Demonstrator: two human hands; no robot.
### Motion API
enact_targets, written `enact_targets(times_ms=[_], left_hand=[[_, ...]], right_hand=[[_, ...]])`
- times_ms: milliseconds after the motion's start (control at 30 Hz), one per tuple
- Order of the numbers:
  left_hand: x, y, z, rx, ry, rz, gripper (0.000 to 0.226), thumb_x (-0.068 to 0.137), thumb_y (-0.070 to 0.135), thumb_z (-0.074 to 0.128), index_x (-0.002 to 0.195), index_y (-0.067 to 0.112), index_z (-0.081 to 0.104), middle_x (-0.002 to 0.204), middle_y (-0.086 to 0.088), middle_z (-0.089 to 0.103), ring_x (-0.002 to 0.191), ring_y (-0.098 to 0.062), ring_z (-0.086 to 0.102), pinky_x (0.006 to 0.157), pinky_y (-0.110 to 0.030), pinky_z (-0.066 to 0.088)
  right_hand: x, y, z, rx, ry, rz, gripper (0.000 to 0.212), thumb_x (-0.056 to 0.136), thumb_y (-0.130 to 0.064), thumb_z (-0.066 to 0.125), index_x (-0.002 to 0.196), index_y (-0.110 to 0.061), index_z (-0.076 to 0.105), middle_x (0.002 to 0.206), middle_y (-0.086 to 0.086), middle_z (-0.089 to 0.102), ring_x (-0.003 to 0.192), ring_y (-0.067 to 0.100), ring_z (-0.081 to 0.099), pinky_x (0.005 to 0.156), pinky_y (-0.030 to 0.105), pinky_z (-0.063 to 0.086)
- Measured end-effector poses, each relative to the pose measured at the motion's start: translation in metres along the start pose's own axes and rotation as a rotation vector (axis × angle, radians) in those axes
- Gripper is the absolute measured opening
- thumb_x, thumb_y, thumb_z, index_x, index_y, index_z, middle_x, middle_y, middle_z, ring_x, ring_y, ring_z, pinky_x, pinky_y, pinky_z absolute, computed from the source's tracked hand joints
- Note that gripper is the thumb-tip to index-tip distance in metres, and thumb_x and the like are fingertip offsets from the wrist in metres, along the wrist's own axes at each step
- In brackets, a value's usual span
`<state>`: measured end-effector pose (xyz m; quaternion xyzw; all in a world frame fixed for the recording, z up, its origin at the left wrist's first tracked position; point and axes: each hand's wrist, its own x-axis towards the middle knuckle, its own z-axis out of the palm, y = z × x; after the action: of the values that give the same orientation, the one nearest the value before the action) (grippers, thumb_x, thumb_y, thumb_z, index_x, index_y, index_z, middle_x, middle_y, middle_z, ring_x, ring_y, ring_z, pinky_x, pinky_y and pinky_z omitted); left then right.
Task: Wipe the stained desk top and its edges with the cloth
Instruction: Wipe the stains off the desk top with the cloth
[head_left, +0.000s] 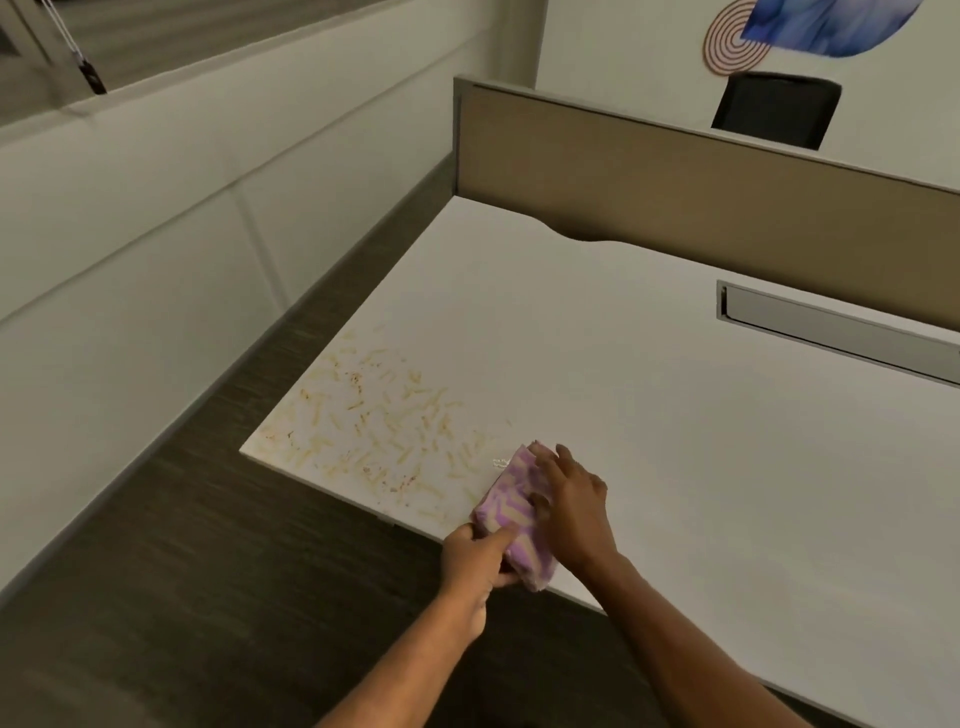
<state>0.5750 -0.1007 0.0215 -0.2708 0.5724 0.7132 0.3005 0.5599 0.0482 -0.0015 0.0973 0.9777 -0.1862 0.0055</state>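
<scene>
White table (649, 415): top smooth, left front corner covered in yellowish streaks and reddish specks (374, 415). Cloth (511, 512): folded thick, purple with cream stripes, lying at the table's front edge just right of the stains. Right hand (569, 499) presses it, fingers extended. Left hand (478, 558) pinches its near end.

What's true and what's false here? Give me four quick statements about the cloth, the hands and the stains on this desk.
1. The cloth lies at the desk top near edge. True.
2. The stains sit right of the cloth. False: they spread to its left, toward the corner.
3. The right hand rests on top of the cloth. True.
4. The left hand hangs clear of the cloth. False: it holds the cloth's near end.
</scene>
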Motion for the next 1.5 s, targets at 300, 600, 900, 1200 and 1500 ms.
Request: enact_targets(times_ms=[300, 600, 900, 1200, 1500], left_hand=[[0.0, -0.007, -0.008, 0.045, -0.042, -0.052, 0.018, 0.097, 0.023, 0.066, 0.111, 0.015, 0.072, 0.097, -0.01, 0.08, 0.093, -0.025, 0.077, 0.072, -0.037, 0.065], [-0.012, -0.001, -0.031, 0.132, -0.297, -0.02, 0.041, 0.101, 0.052, 0.051, 0.129, 0.026, 0.066, 0.115, -0.006, 0.078, 0.111, -0.022, 0.073, 0.108, -0.047, 0.047], [-0.021, 0.004, -0.051, 0.336, -0.112, 0.192, 0.021, 0.105, 0.041, 0.046, 0.107, 0.037, 0.067, 0.116, 0.011, 0.072, 0.115, -0.003, 0.062, 0.096, -0.024, 0.046], [-0.009, -0.01, -0.11, 0.897, 0.343, 0.704, 0.046, 0.104, 0.039, 0.048, 0.146, 0.02, 0.049, 0.157, 0.004, 0.04, 0.154, -0.023, 0.026, 0.125, -0.047, 0.016], [0.026, -0.01, -0.13, 1.408, 0.375, 0.712, 0.083, 0.098, 0.061, 0.023, 0.162, 0.012, 0.001, 0.168, -0.009, -0.015, 0.155, -0.024, -0.022, 0.129, -0.048, -0.004]], right_hand=[[-0.047, -0.001, -0.005, 0.107, -0.194, -0.174, 0.074, 0.101, -0.067, 0.023, 0.162, -0.03, 0.002, 0.168, -0.005, -0.016, 0.153, 0.011, -0.022, 0.124, 0.04, -0.011], [-0.03, -0.013, 0.012, -0.148, -0.43, -0.052, 0.121, 0.081, -0.085, 0.045, 0.154, -0.022, -0.028, 0.156, 0.015, -0.043, 0.142, 0.038, -0.04, 0.111, 0.065, -0.021], [-0.036, -0.018, 0.04, -0.096, -0.284, 0.15, 0.094, 0.092, -0.073, 0.041, 0.157, -0.039, -0.018, 0.159, 0.014, -0.041, 0.147, 0.043, -0.034, 0.114, 0.074, -0.007], [-0.027, -0.015, 0.048, -0.07, -0.277, 0.139, 0.08, 0.099, -0.052, 0.045, 0.157, -0.046, -0.01, 0.161, 0.008, -0.039, 0.146, 0.039, -0.038, 0.112, 0.075, -0.009], [-0.028, -0.027, 0.054, -0.078, -0.236, 0.054, 0.073, 0.098, -0.039, 0.046, 0.157, -0.045, 0.002, 0.163, 0.008, -0.035, 0.146, 0.039, -0.037, 0.115, 0.074, -0.008]])
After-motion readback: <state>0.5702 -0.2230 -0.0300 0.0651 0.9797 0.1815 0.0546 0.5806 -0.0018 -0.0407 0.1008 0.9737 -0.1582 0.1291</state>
